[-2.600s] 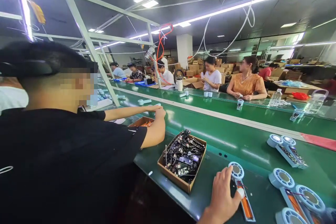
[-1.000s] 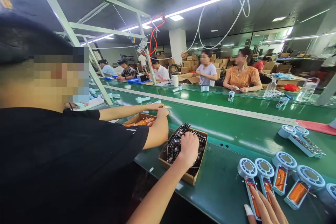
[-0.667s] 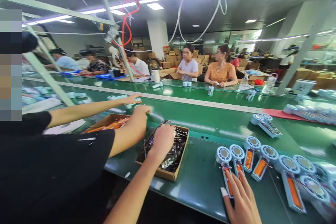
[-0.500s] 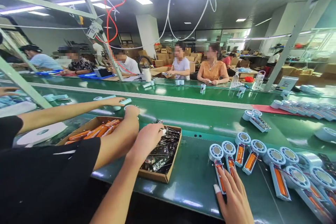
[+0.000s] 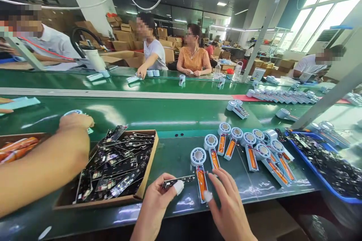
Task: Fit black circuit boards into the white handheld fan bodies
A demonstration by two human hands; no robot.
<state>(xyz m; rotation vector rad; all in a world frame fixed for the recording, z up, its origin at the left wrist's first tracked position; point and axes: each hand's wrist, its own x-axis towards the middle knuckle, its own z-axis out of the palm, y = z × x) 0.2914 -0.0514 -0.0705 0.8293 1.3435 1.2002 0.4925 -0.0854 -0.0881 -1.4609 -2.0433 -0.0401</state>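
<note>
My left hand [image 5: 158, 199] is closed on a narrow black circuit board [image 5: 178, 181], pinched by one end and held level just left of a pale blue fan shell [image 5: 200, 171] with an orange battery in its handle. My right hand [image 5: 226, 205] lies open on the green bench, fingertips beside that shell's handle; its thumb has white tape on the tip. A cardboard box of black circuit boards [image 5: 118, 165] sits to the left of my left hand. Several more blue fan shells [image 5: 249, 147] lie in a row to the right.
A co-worker's forearm [image 5: 42, 165] reaches across at the left beside a box of orange batteries [image 5: 14, 148]. A blue tray of black parts [image 5: 325, 162] sits at the right. The green conveyor belt [image 5: 169, 113] carries fan shells. Several people sit along its far side.
My left hand has left the box with one circuit board and brought it next to the nearest fan shell. My view has swung right and down. My right hand stays by the shell.
</note>
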